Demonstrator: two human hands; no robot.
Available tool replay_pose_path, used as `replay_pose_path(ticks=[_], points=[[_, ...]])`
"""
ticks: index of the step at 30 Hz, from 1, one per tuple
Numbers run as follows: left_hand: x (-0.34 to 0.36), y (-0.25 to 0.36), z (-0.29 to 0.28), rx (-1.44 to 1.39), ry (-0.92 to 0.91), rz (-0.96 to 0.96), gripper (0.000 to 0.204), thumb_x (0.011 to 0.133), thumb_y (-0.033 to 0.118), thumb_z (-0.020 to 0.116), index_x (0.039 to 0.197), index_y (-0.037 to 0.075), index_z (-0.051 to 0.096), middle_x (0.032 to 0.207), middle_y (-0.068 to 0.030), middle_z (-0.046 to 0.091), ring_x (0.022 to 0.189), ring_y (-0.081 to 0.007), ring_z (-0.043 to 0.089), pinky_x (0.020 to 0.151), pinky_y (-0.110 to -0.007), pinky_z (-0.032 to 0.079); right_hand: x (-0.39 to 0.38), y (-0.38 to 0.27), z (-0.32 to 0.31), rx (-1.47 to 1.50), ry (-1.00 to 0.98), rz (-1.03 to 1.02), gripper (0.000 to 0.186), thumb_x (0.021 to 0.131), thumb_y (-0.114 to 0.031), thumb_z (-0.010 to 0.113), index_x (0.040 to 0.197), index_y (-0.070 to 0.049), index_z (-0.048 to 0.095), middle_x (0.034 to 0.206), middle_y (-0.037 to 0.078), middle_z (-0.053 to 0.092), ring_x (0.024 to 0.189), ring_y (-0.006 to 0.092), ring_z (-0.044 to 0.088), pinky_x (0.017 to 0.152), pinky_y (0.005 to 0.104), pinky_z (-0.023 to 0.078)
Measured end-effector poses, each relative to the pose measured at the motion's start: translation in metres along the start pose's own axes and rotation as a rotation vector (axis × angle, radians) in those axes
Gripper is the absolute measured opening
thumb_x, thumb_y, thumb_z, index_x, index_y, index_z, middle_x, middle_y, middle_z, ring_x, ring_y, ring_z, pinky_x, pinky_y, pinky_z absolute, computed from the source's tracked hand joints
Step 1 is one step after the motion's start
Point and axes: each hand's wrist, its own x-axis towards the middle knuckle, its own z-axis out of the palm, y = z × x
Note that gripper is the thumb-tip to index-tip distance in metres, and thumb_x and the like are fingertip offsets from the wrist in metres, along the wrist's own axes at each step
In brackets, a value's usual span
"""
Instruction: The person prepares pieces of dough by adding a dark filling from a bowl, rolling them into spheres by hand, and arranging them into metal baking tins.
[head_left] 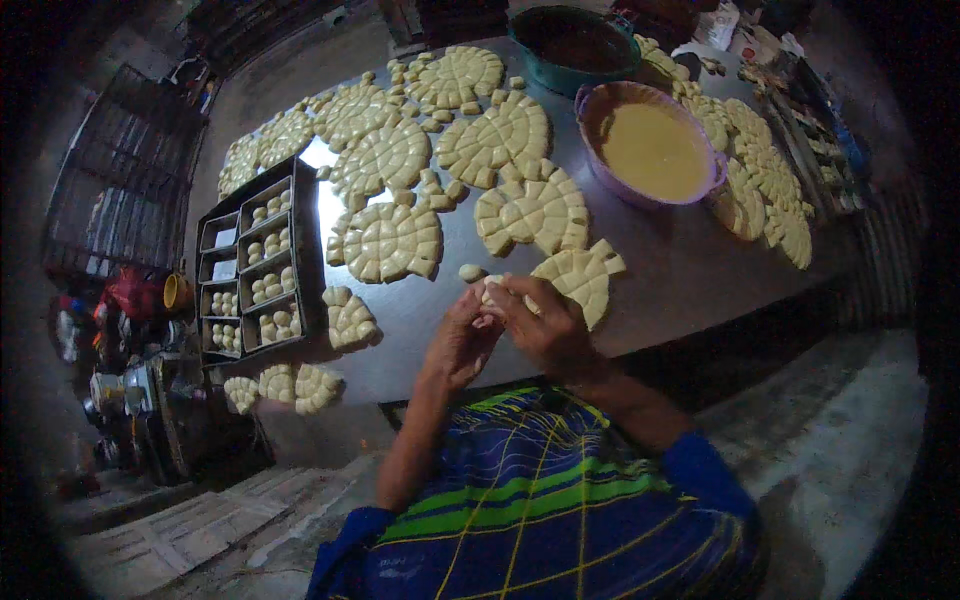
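Left grip (466, 338) and right grip (548, 324) hold dough (491, 294).

Head-worn fisheye view, downward onto hands (550, 328) and table (675, 265).

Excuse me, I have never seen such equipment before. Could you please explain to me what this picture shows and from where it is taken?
There is no machine here, only two bare human hands. The picture comes from a wide camera worn on the head, looking down, so straight edges bend near the rim.

The left hand and the right hand meet in front of the body, their fingers around a small dough piece. Another piece lies just beyond them.

On the table are flat rounds of dough, cut into many blocks. To the left stands a dark tray with compartments, several holding dough balls. Farther back, to the right, are a purple bowl of yellowish contents and a green bowl.
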Motion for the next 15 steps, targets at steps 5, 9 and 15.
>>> replay_pose_path(ticks=[5,9,15], points=[[-0.001,0.0,0.028,0.337,0.048,0.236,0.032,0.094,0.012,0.064,0.123,0.003,0.055,0.115,-0.0075,0.061,0.107,-0.0166,0.058,0.095,-0.03,0.046,-0.001,-0.005,0.0,0.117,0.089,0.384,0.031,0.081,-0.012,0.075,0.11,-0.004,0.069,0.102,0.012,0.063,0.089,0.0268,0.065,0.076,0.0322,0.055],[0.0,0.002,0.04,0.443,-0.055,0.317,0.033,0.094,0.011,0.062,0.124,0.001,0.054,0.119,-0.0114,0.059,0.109,-0.0182,0.058,0.095,-0.031,0.047,0.004,0.006,-0.001,0.574,0.217,0.607,0.018,0.084,-0.014,0.075,0.099,-0.004,0.073,0.091,0.01,0.068,0.086,0.0189,0.066,0.076,0.0311,0.054],[0.007,-0.007,0.051,0.658,0.097,0.378,0.031,0.094,0.011,0.064,0.122,0.001,0.058,0.111,-0.0058,0.061,0.102,-0.0148,0.057,0.092,-0.03,0.047,-0.014,0.031,0.008,0.649,0.055,0.773,0.019,0.083,-0.01,0.075,0.1,-0.005,0.073,0.1,0.011,0.069,0.095,0.0198,0.067,0.081,0.0319,0.055]])
